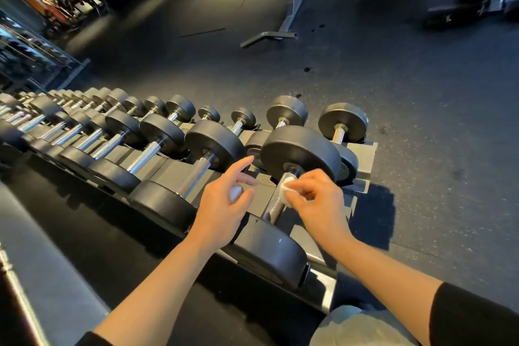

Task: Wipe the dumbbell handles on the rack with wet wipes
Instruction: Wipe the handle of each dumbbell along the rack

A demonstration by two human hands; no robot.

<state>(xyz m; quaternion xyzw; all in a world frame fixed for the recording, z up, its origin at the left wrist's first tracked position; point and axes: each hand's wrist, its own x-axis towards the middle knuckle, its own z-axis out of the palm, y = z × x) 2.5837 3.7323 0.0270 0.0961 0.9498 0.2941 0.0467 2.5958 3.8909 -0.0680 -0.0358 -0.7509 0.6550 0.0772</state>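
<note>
Pinched in the right hand (317, 199), a white wipe (289, 188) pressed on the knurled handle (276, 201) of the end dumbbell (300, 154) on the rack (362, 149). The left hand (224, 199), fingers loosely spread, seemed to cup something white; I could not tell what. With so small a pinch, the wipe would likely snag on the knurling and slip free, leaving the handle's underside unwiped.

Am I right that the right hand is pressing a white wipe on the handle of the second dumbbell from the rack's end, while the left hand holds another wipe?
Not quite: the head view shows the right hand pressing the wipe on the handle of the dumbbell nearest the rack's end, not the second. The left hand does hold another white wad.
</note>
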